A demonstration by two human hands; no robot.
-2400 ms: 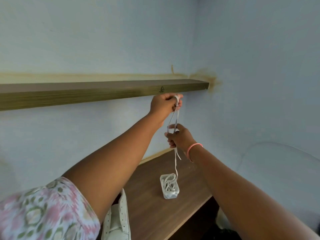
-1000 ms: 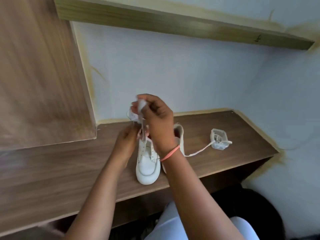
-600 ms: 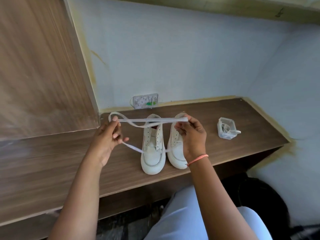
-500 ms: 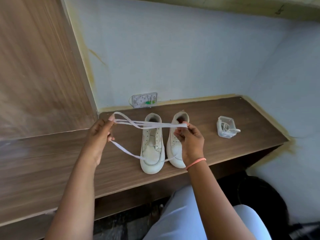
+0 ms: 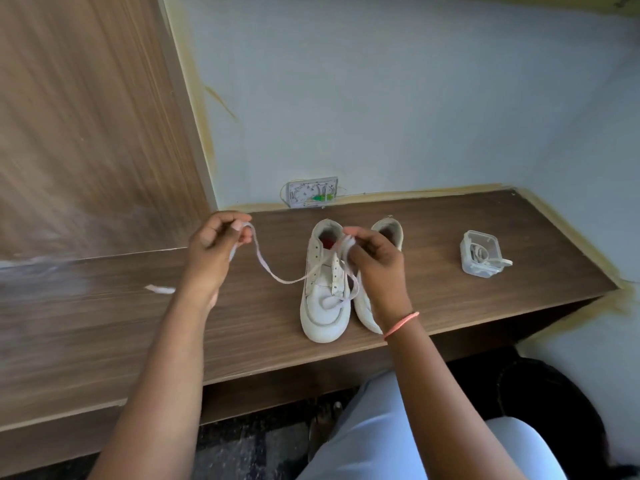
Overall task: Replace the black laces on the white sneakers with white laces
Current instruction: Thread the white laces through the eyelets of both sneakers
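Two white sneakers stand side by side on the wooden desk [image 5: 104, 327], toes toward me: the left sneaker [image 5: 323, 306] and the right sneaker [image 5: 388, 233], which my right hand partly covers. No laces sit in their eyelets. A white lace [image 5: 273, 273] sags between my hands and loops over the left sneaker's toe. My left hand [image 5: 214, 247] pinches one part of it to the left of the shoes. My right hand [image 5: 375, 261] pinches another part above the left sneaker's opening. One lace end [image 5: 159, 289] lies on the desk beside my left wrist.
A small clear plastic box [image 5: 481, 252] with another white lace inside sits on the desk to the right. A wall socket [image 5: 311, 195] is mounted behind the shoes. A wooden panel [image 5: 86, 116] rises at the left. My knees are below the desk's front edge.
The lace was stretched taut and doubled between my hands; now it hangs slack. My right hand has moved over the left sneaker, and one lace end has dropped onto the desk.
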